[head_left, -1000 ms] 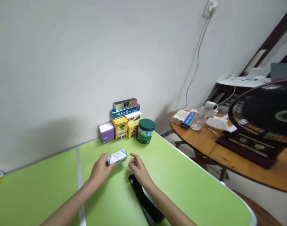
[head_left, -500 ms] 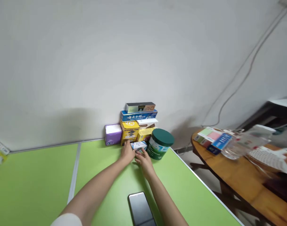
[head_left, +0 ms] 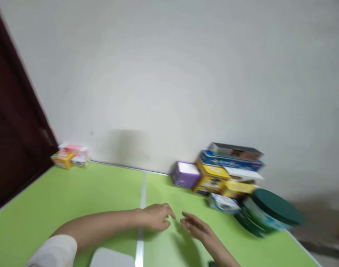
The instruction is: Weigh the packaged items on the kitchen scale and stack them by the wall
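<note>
My left hand (head_left: pixel 157 217) hovers over the green table (head_left: pixel 110 193) near its pale seam, fingers apart and holding nothing. Just right of it, my right hand (head_left: pixel 195 228) is also bare, its fingers spread. Beyond them at the right, a small white-and-blue box (head_left: pixel 223 203) lies between the yellow boxes and a green-lidded tub (head_left: pixel 269 211). A purple-and-white pack (head_left: pixel 186 174) stands left of a yellow box (head_left: pixel 212 178). Across the top lie a blue box (head_left: pixel 232 161) and a dark box (head_left: pixel 236 151). Motion blurs these items.
Small pink, yellow and white boxes (head_left: pixel 70 155) sit at the far left corner by a dark red panel (head_left: pixel 16 100). A white rounded object (head_left: pixel 110 258) shows at the bottom edge. The wall rises behind the table.
Both hands have let go of the small white-and-blue box and drawn back to its left. The view has swung left, bringing in the far-left boxes and dark red panel.
</note>
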A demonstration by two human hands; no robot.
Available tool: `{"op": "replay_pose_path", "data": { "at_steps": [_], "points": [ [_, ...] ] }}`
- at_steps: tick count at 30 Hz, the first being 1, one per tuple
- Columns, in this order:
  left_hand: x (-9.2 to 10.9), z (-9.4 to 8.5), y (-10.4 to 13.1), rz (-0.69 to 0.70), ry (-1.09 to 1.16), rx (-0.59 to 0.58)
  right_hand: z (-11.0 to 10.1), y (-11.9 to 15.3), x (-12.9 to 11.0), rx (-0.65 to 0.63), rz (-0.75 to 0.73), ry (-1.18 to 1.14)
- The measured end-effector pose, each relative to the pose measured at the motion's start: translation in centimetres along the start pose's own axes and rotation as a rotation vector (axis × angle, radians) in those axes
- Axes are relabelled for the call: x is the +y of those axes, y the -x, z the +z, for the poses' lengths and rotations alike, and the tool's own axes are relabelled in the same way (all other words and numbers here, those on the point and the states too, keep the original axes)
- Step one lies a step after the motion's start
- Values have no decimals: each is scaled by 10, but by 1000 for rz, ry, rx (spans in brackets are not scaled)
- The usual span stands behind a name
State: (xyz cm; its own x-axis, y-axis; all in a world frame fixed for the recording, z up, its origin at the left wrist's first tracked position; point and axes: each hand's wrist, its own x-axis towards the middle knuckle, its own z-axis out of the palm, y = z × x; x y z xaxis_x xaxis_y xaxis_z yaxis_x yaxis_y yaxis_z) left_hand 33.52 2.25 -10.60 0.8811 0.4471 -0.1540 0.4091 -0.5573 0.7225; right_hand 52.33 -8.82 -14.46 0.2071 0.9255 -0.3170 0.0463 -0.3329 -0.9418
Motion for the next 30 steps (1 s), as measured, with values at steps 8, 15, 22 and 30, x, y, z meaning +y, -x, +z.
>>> {"op": "replay_pose_path", "data": {
  "at_steps": [8, 15, 22, 30],
  "points": [
    [-81, -78, 140, -46, -123, 129, 183, -21, -70, -637, -117, 306],
    [-222, -162, 212, -315, -177, 669, 277, -81, -86, -549, -141, 403],
    [-294, -185, 215, -441, -287, 902, 391, -176, -109, -358, -241, 353],
    [-324, -180, 191, -345, -491, 968, 463, -262, -125, -144, -396, 344]
  ]
}}
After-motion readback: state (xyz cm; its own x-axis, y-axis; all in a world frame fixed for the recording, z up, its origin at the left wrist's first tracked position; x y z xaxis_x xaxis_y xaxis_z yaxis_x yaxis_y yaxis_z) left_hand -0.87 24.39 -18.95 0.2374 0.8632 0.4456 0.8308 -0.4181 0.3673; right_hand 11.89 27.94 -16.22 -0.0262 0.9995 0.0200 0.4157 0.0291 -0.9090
